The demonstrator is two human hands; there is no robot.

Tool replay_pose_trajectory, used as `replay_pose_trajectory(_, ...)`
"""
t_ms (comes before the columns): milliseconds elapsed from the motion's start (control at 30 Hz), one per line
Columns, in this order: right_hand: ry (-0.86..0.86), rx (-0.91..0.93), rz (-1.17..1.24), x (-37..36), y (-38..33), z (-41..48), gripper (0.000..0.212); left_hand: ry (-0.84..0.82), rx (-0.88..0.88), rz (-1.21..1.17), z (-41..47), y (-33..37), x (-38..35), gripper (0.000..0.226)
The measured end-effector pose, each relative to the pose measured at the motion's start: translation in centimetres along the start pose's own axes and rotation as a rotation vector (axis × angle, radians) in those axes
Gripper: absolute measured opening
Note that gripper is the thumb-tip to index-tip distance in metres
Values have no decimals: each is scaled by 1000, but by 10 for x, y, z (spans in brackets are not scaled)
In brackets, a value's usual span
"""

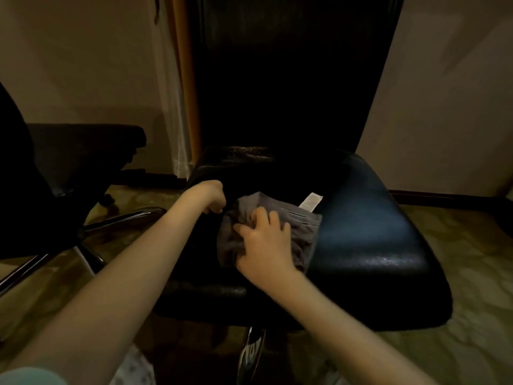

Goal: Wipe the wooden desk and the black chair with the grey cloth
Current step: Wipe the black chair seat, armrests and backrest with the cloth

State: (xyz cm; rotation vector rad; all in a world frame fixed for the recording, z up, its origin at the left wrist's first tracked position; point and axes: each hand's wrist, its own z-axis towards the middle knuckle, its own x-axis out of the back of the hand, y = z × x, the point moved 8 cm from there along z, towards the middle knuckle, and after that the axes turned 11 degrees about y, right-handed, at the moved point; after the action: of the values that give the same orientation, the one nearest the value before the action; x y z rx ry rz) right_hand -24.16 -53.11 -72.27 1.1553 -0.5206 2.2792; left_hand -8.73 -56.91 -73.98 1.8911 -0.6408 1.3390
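Note:
A black leather chair [369,240] with a tall backrest stands right in front of me. On the left half of its seat lies the crumpled grey cloth [291,218], a white label sticking out at its far edge. My right hand [263,243] lies on top of the cloth, fingers curled into its folds. My left hand [212,197] is at the cloth's far left corner, fingers curled down; whether it pinches the cloth or the seat edge is hidden. The wooden desk is out of view.
A second black office chair [69,168] with chrome legs stands to the left. Behind are beige walls and a light curtain [177,107] with an orange strip. The floor has a patterned greenish carpet [472,273].

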Motion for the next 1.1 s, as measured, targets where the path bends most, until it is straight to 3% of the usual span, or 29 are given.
replay_pose_trajectory(67,86,-17,-31,-5,-4,-10,44,-12,10,-40,1,-5,-3,16)
replay_pose_trajectory(133,151,-28,18,-7,0,-10,42,21,-4,-72,-3,-4,-4,9)
replay_pose_trajectory(367,190,152,83,-5,-37,-49,52,-2,-32,-167,-26,-9,4,25)
replay_pose_trajectory(600,20,505,211,-20,-105,-98,62,-19,27,-186,-43,-39,25,31)
replay_pose_trajectory(667,44,437,252,-17,-104,-84,56,-7,40,-199,-41,-44,28,33)
replay_pose_trajectory(767,99,182,237,-2,-92,-29,49,55,36,-218,-37,-43,45,28)
replay_pose_trajectory(867,-129,-2,256,-16,-93,4,46,126,15,-160,-36,-41,58,24)
replay_pose_trajectory(967,-205,206,260,-25,-126,-1,45,192,10,-124,-33,-46,65,33)
replay_pose_trajectory(1100,-259,446,302,-22,-144,-40,46,141,14,-68,-35,-49,59,31)
